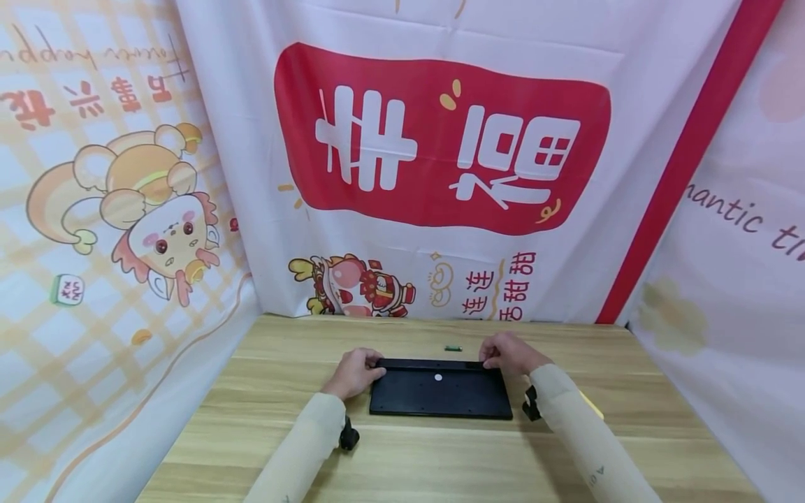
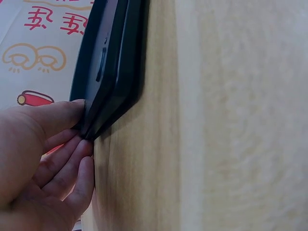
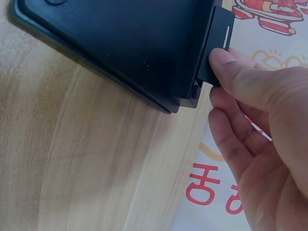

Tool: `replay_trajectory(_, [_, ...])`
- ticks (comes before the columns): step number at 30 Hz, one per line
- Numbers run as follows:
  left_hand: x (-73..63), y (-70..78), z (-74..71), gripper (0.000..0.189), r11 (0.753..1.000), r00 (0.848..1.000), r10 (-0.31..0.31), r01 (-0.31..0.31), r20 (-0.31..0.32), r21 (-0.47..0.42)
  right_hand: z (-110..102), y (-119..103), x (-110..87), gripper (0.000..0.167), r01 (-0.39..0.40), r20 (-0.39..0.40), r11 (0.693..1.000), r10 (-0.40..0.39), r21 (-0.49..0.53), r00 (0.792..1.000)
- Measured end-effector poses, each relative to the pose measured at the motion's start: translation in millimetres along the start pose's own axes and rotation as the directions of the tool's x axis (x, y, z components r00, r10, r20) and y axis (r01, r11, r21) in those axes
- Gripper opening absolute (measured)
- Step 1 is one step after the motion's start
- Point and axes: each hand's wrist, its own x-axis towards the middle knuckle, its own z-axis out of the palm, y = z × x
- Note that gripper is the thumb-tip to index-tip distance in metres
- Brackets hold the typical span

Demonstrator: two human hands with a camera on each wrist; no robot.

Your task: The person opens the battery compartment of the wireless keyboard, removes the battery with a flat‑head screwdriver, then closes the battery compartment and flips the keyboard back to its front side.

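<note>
A black keyboard [image 1: 440,398] lies underside up on the wooden table, with a raised ridge along its far edge and a round white sticker [image 1: 438,377]. My left hand [image 1: 353,372] grips its far left corner, thumb on top and fingers beneath, as the left wrist view shows. At the far right end of the ridge, my right hand [image 1: 508,351] pinches a thin black battery cover [image 3: 217,45] between thumb and fingers. That cover, with a narrow slot in it, sits right at the ridge. A small green battery [image 1: 453,348] lies on the table just beyond the keyboard.
The wooden table [image 1: 264,447] ends at a printed white cloth [image 1: 440,279] behind it, with more printed cloth at both sides. Something yellow [image 1: 592,405] lies partly hidden behind my right forearm. Each wrist wears a black camera mount [image 1: 349,434].
</note>
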Motion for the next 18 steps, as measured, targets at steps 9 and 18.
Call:
replay_trajectory(9, [0.9, -4.3, 3.5, 0.026, 1.0, 1.0, -0.004, 0.004, 0.009, 0.001, 4.1, 4.1, 3.3, 0.01, -0.026, 0.013, 1.0, 0.026, 0.006, 1.0])
replay_trajectory(18, [0.9, -1.0, 0.2, 0.027, 1.0, 1.0, -0.002, 0.002, 0.001, 0.015, 1.9, 5.4, 6.4, 0.01, 0.019, 0.004, 0.999, -0.018, -0.047, 1.0])
